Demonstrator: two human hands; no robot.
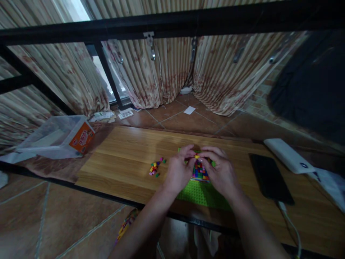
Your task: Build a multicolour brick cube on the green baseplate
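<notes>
My left hand [181,168] and my right hand [219,167] meet over a green studded baseplate [203,194]. Between their fingertips is a small yellow toy brick [197,157], pinched from both sides. Just below it, a block of multicoloured bricks [201,172] sits on the baseplate, partly covered by my fingers. To the left of my left hand, a loose pile of small bricks [153,168] in several colours lies on the wooden table [126,154].
A black phone [271,178] with a white cable lies at the right, beside a white power bank [288,156]. A clear plastic bin [58,136] with an orange label stands at the far left. A black metal bar [172,27] crosses in front of the curtains [167,72].
</notes>
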